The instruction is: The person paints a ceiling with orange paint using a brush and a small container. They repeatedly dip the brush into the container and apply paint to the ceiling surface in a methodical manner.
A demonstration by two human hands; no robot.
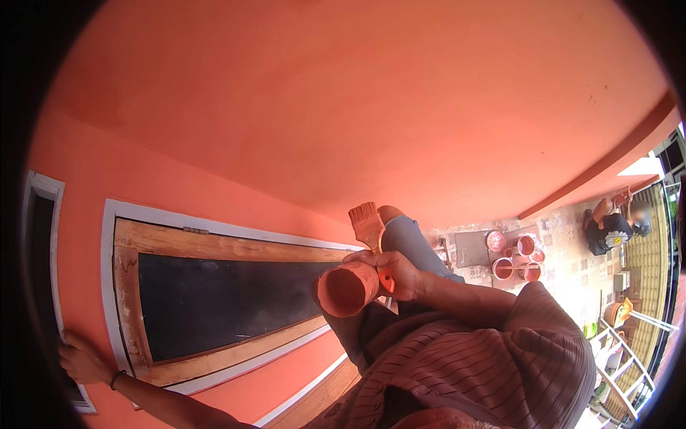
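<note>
My right hand (401,274) is closed around a round, paint-stained pot (348,288) and a paintbrush (369,227) together. The pot's mouth faces me, and its inside is coated in coral paint. The brush points up toward the wall, its bristles thick with the same colour, and its orange handle end (386,279) shows beside the pot. Far to the left, my left hand (87,362) grips the edge of a white window frame (82,390); its fingertips are dim against the dark opening. A coral wall surface (343,121) spreads above both hands.
A wood-framed dark glass pane (229,304) with white trim lies between my arms. Well below at right, several paint buckets (503,269) stand by a grey mat (472,249) on a tiled floor. Another person (609,232) is beyond them, and a ladder (629,372) leans lower right.
</note>
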